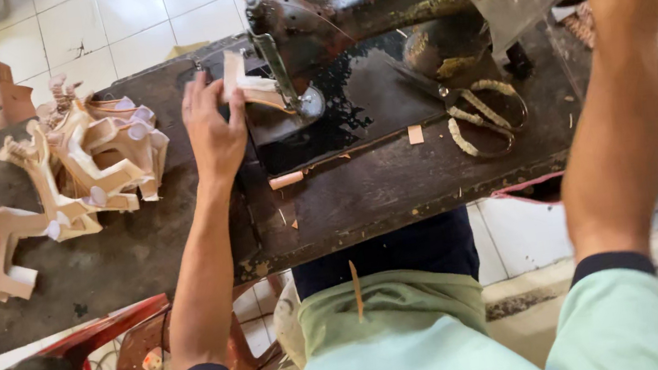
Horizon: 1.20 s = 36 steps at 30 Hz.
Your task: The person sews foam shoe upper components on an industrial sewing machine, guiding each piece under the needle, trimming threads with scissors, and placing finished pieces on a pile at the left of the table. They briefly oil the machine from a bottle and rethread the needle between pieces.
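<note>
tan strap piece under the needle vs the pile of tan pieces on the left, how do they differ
The tan strap piece is single and lies at the sewing machine, under the left hand; the pile of tan pieces is many, heaped loosely on the dark table, untouched. Both share the same tan colour.

Left arm stretched forward, elbow slightly bent, forearm bare, sleeve pushed up above the elbow. Left hand (214, 132) palm down, back of hand toward camera, fingers extended forward and close together, fingertips pressing down flat. Right arm raised high and forward, forearm bare and nearly vertical in view, sleeve bunched near the elbow. Right hand out of frame at the top edge.
</note>
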Available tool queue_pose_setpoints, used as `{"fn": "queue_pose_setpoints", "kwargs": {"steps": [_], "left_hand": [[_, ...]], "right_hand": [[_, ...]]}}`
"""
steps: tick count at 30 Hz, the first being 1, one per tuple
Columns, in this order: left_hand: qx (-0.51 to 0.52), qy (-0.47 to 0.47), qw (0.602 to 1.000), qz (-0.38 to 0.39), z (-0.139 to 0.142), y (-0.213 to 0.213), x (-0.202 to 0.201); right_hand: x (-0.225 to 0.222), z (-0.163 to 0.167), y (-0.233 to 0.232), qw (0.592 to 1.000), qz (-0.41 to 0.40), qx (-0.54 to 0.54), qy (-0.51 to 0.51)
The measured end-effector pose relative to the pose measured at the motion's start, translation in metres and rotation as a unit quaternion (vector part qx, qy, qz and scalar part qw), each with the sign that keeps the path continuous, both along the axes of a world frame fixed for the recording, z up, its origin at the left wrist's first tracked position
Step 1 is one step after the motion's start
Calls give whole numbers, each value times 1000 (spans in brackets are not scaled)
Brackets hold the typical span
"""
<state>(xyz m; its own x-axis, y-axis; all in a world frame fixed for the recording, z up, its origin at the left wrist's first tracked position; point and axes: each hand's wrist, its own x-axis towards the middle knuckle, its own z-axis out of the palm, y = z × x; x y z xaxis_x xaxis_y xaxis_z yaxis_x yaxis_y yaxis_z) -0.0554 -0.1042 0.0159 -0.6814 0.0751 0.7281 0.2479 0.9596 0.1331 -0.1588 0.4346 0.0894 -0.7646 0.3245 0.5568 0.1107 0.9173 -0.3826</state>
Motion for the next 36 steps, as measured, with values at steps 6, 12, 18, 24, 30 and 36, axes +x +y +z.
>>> {"fn": "queue_pose_setpoints", "kwargs": {"steps": [6, 12, 18, 24, 30, 36], "left_hand": [[520, -145, 826, -159, -4, -2, -5], [555, -151, 805, -146, -6, -2, -8], [395, -130, 908, -52, 13, 4, 31], [306, -150, 940, -32, 43, 38, 110], [60, 39, 991, -109, 46, 72, 138], [149, -105, 964, -196, 32, 120, 143]], "right_hand": [[73, -5, -60, 926, 109, -20, 361], [115, 8, -235, 904, 427, 13, 16], [-4, -26, -313, 518, 704, -484, -30], [23, -38, -288, 776, 416, -385, -275], [158, -14, -177, 803, 480, -326, -132], [178, 9, -20, 920, 159, -356, 45]]}}
